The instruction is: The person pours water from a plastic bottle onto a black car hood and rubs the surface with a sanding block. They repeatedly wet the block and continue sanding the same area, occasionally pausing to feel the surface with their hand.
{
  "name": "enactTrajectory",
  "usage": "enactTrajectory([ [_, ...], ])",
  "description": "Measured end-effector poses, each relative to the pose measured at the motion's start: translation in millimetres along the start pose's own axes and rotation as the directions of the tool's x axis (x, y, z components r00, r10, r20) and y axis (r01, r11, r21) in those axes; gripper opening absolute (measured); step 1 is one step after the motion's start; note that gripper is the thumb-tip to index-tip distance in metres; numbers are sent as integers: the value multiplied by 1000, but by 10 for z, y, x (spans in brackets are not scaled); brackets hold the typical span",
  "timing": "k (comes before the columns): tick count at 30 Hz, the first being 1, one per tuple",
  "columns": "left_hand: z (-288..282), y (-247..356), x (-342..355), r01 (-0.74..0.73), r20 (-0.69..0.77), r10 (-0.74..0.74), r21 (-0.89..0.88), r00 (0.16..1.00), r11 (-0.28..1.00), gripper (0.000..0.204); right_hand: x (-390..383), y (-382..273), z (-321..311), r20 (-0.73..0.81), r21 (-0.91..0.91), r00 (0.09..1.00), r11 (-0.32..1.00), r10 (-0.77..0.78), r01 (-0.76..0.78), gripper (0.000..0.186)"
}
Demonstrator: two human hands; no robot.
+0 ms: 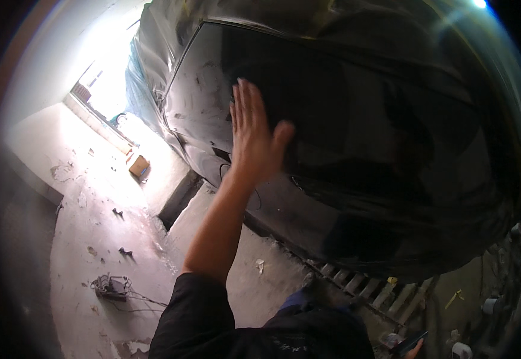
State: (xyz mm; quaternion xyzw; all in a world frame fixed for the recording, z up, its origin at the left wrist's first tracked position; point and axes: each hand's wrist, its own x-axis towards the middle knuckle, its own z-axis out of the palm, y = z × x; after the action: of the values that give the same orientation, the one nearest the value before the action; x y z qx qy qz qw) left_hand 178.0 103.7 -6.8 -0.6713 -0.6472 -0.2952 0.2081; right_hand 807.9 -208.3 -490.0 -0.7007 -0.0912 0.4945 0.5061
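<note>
My left hand point(251, 140) is stretched out over the glossy dark body panel point(344, 119) of a car, its fingers straight and the thumb held away. It lies on the panel or just above it; I cannot tell which. Nothing is in it. Grey, dusty-looking patches mark the panel to the left of the fingers. Only part of my right hand point(416, 349) shows at the lower edge, closed around a dark, flat, long object point(405, 345) whose kind is unclear.
Plastic sheeting point(159, 45) wraps the car around the panel. A floor grating point(362, 287) runs below it. On the left, a dark wire-trailing device point(113, 288) lies on the ground, with a small cardboard box point(136, 164) farther back. Yellow tape scraps point(454, 298) lie at lower right.
</note>
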Motion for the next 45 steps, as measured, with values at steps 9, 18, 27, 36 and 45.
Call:
enactTrajectory([
  [9,115,587,212,211,-109,-217,-62,970,975,100,801,112,-692,402,-683,723,342,-561,645,88],
  [18,219,1124,-380,-164,2,164,-35,986,986,108,1083,173,-590,489,-521,746,535,-452,665,102],
  [27,111,496,-16,108,-97,-112,-54,989,993,94,1312,508,-742,522,-573,709,421,-474,703,108],
  [36,225,316,-397,276,-127,-283,-75,951,958,86,787,510,-763,237,-95,910,924,-340,370,102],
  [45,150,87,-61,195,-119,-203,-75,972,978,84,302,-165,-188,-80,146,938,935,337,-324,97],
])
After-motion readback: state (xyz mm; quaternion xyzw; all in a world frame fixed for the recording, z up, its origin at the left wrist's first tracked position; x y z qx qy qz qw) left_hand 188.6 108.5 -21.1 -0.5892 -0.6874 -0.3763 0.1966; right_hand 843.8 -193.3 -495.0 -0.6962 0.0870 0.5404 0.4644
